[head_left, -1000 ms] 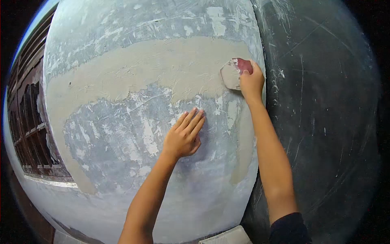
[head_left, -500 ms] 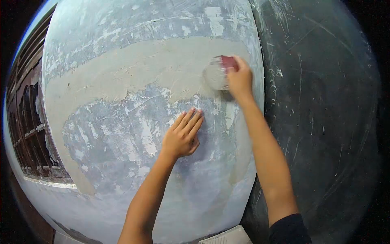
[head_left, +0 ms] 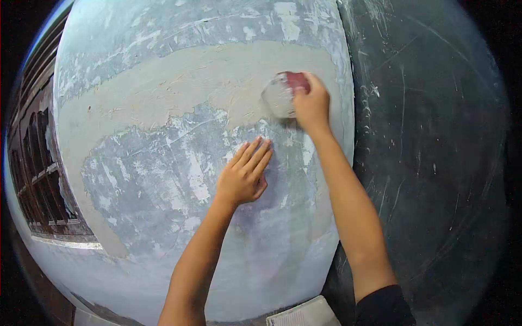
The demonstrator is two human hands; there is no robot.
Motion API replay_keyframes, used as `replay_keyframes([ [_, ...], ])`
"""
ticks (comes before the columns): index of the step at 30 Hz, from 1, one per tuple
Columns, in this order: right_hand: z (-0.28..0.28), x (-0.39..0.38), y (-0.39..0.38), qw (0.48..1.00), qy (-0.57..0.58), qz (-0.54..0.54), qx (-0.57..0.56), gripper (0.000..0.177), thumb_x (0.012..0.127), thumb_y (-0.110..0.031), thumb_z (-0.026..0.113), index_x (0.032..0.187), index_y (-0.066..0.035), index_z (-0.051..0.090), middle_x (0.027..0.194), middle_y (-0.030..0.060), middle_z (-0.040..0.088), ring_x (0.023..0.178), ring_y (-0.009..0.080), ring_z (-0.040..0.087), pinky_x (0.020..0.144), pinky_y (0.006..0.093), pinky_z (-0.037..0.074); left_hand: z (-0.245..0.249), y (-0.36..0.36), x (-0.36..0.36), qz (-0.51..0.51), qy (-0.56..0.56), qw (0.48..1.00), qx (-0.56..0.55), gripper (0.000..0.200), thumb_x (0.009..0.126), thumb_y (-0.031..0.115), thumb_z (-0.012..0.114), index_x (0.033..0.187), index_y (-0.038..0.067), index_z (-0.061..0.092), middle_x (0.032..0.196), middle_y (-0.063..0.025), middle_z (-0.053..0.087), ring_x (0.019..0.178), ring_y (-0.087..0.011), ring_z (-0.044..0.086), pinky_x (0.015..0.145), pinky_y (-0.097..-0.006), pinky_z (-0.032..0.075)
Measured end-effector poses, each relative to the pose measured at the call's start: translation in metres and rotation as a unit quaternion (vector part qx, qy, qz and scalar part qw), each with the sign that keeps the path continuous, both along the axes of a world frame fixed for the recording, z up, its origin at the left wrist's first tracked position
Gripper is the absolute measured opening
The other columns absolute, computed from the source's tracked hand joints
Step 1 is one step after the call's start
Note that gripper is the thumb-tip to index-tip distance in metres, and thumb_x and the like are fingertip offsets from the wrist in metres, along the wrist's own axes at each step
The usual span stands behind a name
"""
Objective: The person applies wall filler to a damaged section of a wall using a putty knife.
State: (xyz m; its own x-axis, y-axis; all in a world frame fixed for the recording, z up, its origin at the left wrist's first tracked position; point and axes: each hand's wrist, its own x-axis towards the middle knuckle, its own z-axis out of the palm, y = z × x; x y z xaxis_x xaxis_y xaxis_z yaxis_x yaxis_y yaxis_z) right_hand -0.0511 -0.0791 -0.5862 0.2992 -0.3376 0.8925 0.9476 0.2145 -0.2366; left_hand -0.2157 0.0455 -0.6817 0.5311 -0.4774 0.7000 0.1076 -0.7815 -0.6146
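My right hand (head_left: pixel 312 106) grips a putty scraper (head_left: pixel 281 98) against the upper right of the wall. Its dark red part sits under my fingers, and a pale, rounded, putty-smeared part faces left; motion blurs it. Around it spreads a band of beige putty (head_left: pixel 185 76), streaked and ridged, over the patchy blue-grey wall (head_left: pixel 157 174). Lower and to the left, my left hand (head_left: pixel 243 174) lies flat on the bare, white-flecked part of the wall, fingers stretched upward, holding nothing.
A brown wooden window with bars (head_left: pixel 43 174) is at the left edge. To the right, past a vertical corner, stands a dark, scratched wall (head_left: pixel 435 152). At the bottom, a whitish, box-like object (head_left: pixel 304 314) rests close to the wall's foot.
My right hand and the scraper have shifted slightly left along the putty. My left hand stays flat in about the same place, and the view has tilted a little.
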Motion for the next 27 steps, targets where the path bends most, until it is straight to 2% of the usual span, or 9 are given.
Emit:
replay_keyframes([
  [2,-0.004,-0.001,0.002,1.0,-0.017,-0.016,-0.019,0.031,0.075,0.0,0.053,0.105,0.002,0.062,0.1,0.0239,0.063,0.099,0.0398,0.059,0.087,0.0432,0.046,0.001,0.001,0.002,0.004,-0.009,1.0,0.006,0.061,0.068,0.012,0.058,0.129,0.004,0.051,0.142,-0.011,0.045,0.135,-0.0288,0.038,0.112,-0.0427,0.03],
  [5,-0.015,0.031,-0.011,0.997,0.053,-0.047,-0.036,0.03,0.075,-0.001,0.054,0.104,0.002,0.062,0.101,0.0239,0.063,0.1,0.0388,0.06,0.087,0.0428,0.046,0.002,-0.001,-0.001,0.001,-0.004,1.0,0.004,0.061,0.068,0.012,0.058,0.128,0.003,0.052,0.142,-0.0115,0.045,0.134,-0.0289,0.038,0.112,-0.0425,0.03],
  [7,-0.023,0.05,-0.028,0.983,0.185,0.015,0.008,0.03,0.075,-0.001,0.054,0.103,0.002,0.062,0.102,0.0235,0.064,0.101,0.0383,0.06,0.088,0.0421,0.047,0.002,-0.002,-0.002,-0.005,-0.002,1.0,-0.004,0.06,0.068,0.012,0.058,0.128,0.003,0.052,0.142,-0.0116,0.045,0.134,-0.0291,0.038,0.112,-0.0425,0.031],
  [10,-0.028,0.026,-0.032,0.984,0.162,0.056,0.042,0.03,0.076,-0.001,0.052,0.104,0.002,0.062,0.104,0.0234,0.064,0.102,0.0379,0.06,0.089,0.0413,0.047,0.001,0.0,0.001,-0.009,-0.003,1.0,-0.003,0.06,0.068,0.012,0.058,0.128,0.003,0.052,0.142,-0.012,0.045,0.134,-0.0295,0.039,0.112,-0.0425,0.03],
  [15,-0.019,-0.012,0.015,0.999,0.043,0.018,0.018,0.031,0.074,0.001,0.053,0.104,0.004,0.061,0.101,0.0234,0.063,0.102,0.0394,0.058,0.091,0.0432,0.044,0.001,0.0,0.001,-0.005,-0.003,1.0,0.003,0.062,0.068,0.012,0.057,0.128,0.001,0.051,0.141,-0.0132,0.045,0.134,-0.0305,0.039,0.112,-0.0431,0.03],
  [19,-0.021,0.008,0.004,0.996,0.088,-0.018,0.018,0.031,0.073,0.002,0.054,0.103,0.004,0.062,0.096,0.0228,0.063,0.096,0.0395,0.06,0.088,0.0436,0.045,0.002,-0.002,-0.001,-0.004,0.009,1.0,-0.004,0.063,0.067,0.012,0.058,0.129,0.002,0.05,0.141,-0.0132,0.045,0.134,-0.0304,0.039,0.112,-0.0432,0.03],
  [21,-0.029,0.025,-0.02,0.983,0.184,0.008,0.017,0.031,0.073,0.001,0.052,0.102,0.003,0.063,0.094,0.0225,0.064,0.092,0.0393,0.061,0.085,0.0431,0.046,0.002,0.0,0.0,-0.008,0.002,1.0,-0.001,0.064,0.067,0.012,0.059,0.129,0.002,0.05,0.142,-0.0131,0.045,0.134,-0.0302,0.038,0.112,-0.0432,0.029],
  [23,-0.037,0.052,-0.029,0.982,0.186,-0.001,0.041,0.031,0.073,0.001,0.052,0.102,0.003,0.063,0.094,0.0227,0.064,0.093,0.0392,0.061,0.085,0.0423,0.047,0.0,0.001,0.0,-0.012,0.0,1.0,-0.002,0.064,0.067,0.012,0.059,0.13,0.003,0.05,0.142,-0.0129,0.044,0.135,-0.0301,0.038,0.113,-0.0432,0.029],
  [27,-0.03,0.03,-0.029,0.989,0.139,0.028,0.053,0.031,0.075,-0.001,0.051,0.103,0.003,0.062,0.101,0.0233,0.064,0.098,0.0386,0.061,0.087,0.0413,0.046,0.001,0.001,0.001,-0.003,0.0,1.0,0.0,0.064,0.066,0.013,0.06,0.129,0.003,0.05,0.143,-0.0125,0.044,0.135,-0.0298,0.038,0.113,-0.0431,0.029],
])
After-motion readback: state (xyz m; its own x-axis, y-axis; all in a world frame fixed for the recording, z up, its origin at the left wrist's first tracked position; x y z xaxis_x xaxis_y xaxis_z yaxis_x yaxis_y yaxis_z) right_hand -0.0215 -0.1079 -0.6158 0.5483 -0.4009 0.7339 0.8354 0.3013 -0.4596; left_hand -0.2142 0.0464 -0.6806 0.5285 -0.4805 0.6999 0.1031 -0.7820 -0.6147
